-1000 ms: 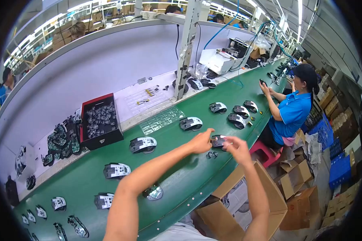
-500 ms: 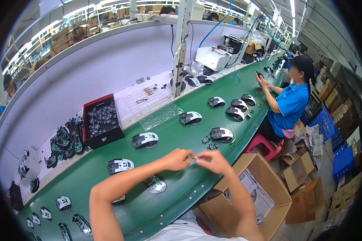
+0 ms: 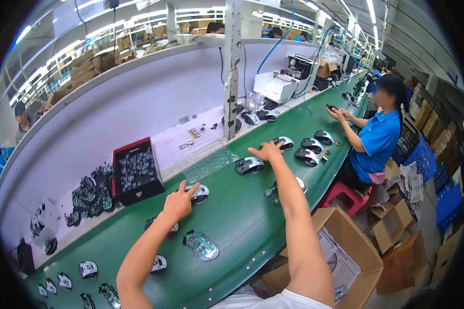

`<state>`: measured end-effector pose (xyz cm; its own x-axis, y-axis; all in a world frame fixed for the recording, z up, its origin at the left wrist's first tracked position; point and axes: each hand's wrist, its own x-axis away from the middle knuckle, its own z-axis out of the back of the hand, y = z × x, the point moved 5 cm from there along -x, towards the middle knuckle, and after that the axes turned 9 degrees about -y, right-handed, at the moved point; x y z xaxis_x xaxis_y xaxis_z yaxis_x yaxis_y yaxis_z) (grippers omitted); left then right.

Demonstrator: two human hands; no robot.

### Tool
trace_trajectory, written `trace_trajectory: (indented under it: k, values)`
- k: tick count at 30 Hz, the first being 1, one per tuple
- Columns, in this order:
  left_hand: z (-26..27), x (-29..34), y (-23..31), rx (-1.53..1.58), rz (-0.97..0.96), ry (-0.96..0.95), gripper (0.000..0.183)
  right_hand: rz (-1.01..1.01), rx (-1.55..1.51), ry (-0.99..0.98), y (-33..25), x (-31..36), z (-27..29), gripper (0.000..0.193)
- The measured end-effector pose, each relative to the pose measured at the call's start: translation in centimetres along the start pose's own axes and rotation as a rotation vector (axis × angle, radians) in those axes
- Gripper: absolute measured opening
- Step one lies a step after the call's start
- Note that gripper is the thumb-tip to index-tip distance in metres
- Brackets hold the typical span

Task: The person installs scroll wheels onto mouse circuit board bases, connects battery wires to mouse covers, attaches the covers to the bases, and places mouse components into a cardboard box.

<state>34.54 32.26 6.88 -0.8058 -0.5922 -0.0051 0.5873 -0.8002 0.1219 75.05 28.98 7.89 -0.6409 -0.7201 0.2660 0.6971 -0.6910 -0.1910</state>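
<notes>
Both my arms reach across the green conveyor belt [image 3: 237, 226]. My left hand [image 3: 178, 203], its fingers apart, is at a white-and-black computer mouse [image 3: 200, 193]; it partly covers the mouse, and contact is hard to tell. Farther off, my right hand [image 3: 267, 151] is spread, fingertips at another white-and-black mouse [image 3: 284, 142]. Between the hands sits a third mouse [image 3: 249, 165], untouched. An opened mouse base with a green circuit board [image 3: 201, 245] lies nearer me. My right forearm partly hides small dark round parts [image 3: 269, 192] and a mouse [image 3: 300, 183].
Several mice [image 3: 308, 156] are grouped at the right, near a seated co-worker [image 3: 379, 136] holding a dark object. A black box with red edging [image 3: 137, 191] holds small dark parts. Dark circuit boards [image 3: 91, 198] are piled beside it. An open carton [image 3: 368, 252] stands below the belt edge.
My hands were together over the belt, fingers pinched at something small. They have parted: the left went left, the right forward to a farther mouse. The small thing no longer shows.
</notes>
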Motion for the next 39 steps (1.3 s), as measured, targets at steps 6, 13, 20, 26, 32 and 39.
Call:
trace_trajectory:
  k: [6,13,20,26,32,39]
  values:
    - [-2.1,-1.1,3.1,0.041,-0.048,-0.028,0.065,-0.162,-0.129,0.224,9.1,-1.9,2.0,0.110]
    - [-0.3,7.0,0.7,0.256,-0.108,-0.092,0.042,0.148,-0.021,0.251,4.9,0.0,-0.4,0.079]
    - [-0.5,11.1,1.2,0.124,-0.162,0.059,0.041,0.483,-0.086,0.389,-0.1,11.3,-5.3,0.052]
    - [-0.4,13.6,0.8,0.033,-0.222,0.105,0.041,0.810,-0.141,0.451,-5.9,20.6,-9.7,0.038]
    - [-0.4,17.9,-3.4,-0.058,-0.188,0.131,0.046,0.997,-0.198,0.286,-13.5,25.0,-12.4,0.050]
    - [-0.2,23.6,-7.8,-0.111,-0.110,0.073,0.043,1.152,0.031,0.077,-23.1,29.8,-15.2,0.068]
